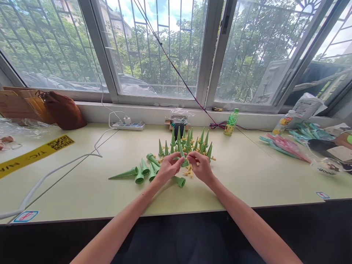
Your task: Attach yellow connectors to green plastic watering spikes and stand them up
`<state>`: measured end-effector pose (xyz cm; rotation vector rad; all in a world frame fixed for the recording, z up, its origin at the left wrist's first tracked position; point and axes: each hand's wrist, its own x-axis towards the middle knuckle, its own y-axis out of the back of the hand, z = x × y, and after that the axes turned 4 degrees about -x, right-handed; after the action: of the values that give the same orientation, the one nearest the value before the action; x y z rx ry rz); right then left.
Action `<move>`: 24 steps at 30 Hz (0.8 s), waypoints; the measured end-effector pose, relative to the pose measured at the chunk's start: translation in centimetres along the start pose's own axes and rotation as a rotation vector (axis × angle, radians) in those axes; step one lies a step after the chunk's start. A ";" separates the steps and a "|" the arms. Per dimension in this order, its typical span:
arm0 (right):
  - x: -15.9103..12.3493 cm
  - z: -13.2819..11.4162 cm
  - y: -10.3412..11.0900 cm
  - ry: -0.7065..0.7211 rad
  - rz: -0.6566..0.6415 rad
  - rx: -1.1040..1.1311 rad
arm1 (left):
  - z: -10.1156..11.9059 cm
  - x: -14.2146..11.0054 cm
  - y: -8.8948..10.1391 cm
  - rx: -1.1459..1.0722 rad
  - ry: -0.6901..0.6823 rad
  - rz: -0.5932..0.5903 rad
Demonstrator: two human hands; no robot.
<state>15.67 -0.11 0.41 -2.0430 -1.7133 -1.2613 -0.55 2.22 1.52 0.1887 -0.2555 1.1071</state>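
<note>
My left hand [171, 167] is closed around a green plastic plant watering spike [182, 151], held tip up. Right beside it, the fingers of my right hand [200, 165] are pinched together at the spike's lower side, on what looks like a small yellow valve piece that they mostly hide. Behind both hands stand several green spikes [188, 142] upright, many with yellow valves at the side. Several loose spikes [145, 168] lie or stand to the left, and another spike [180, 181] lies just below my hands. Small yellow valves [189, 171] are scattered beneath my fingers.
A white power strip [128, 126] with a trailing cable lies by the window sill. A small box [180, 126] stands behind the spikes, with a green bottle [231, 122] to its right. Plastic packages [288, 146] lie far right; a brown bag [63, 110] sits far left.
</note>
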 end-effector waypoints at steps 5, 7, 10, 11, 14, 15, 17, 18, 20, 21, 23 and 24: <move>0.0 0.3 0.0 -0.040 -0.005 -0.030 | -0.5 0.0 -0.1 0.073 -0.106 0.050; 0.0 0.5 0.0 -0.052 0.000 -0.024 | -0.7 0.0 0.0 0.132 -0.164 0.052; 0.1 0.6 -0.1 -0.067 0.003 -0.018 | -0.9 -0.1 0.1 0.227 -0.248 0.053; 0.1 0.6 -0.1 -0.071 0.002 -0.020 | -0.9 -0.1 0.1 0.256 -0.271 0.059; 0.1 0.4 -0.1 -0.081 0.005 -0.033 | -0.8 -0.2 0.0 0.306 -0.301 0.059; 0.1 0.4 -0.2 -0.082 0.010 -0.037 | -0.7 -0.2 -0.1 0.304 -0.301 0.059; 0.1 0.3 -0.2 -0.088 0.028 -0.047 | -0.5 -0.2 -0.3 0.263 -0.290 0.060; 0.1 0.3 -0.2 -0.093 0.042 -0.052 | -0.4 -0.2 -0.4 0.224 -0.277 0.064; 0.1 0.2 -0.2 -0.103 0.079 -0.061 | -0.4 0.0 -0.4 0.125 -0.235 0.085; 0.1 0.2 -0.1 -0.107 0.100 -0.066 | -0.4 0.1 -0.4 0.079 -0.208 0.103; 0.2 0.2 0.0 -0.105 0.135 -0.075 | -0.6 0.3 -0.2 0.015 -0.144 0.138; 0.2 0.2 0.0 -0.099 0.145 -0.077 | -0.6 0.4 -0.2 0.000 -0.102 0.139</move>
<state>15.76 0.11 0.42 -2.2638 -1.5454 -1.2177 -0.18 2.64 1.03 0.2309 -0.3640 1.2366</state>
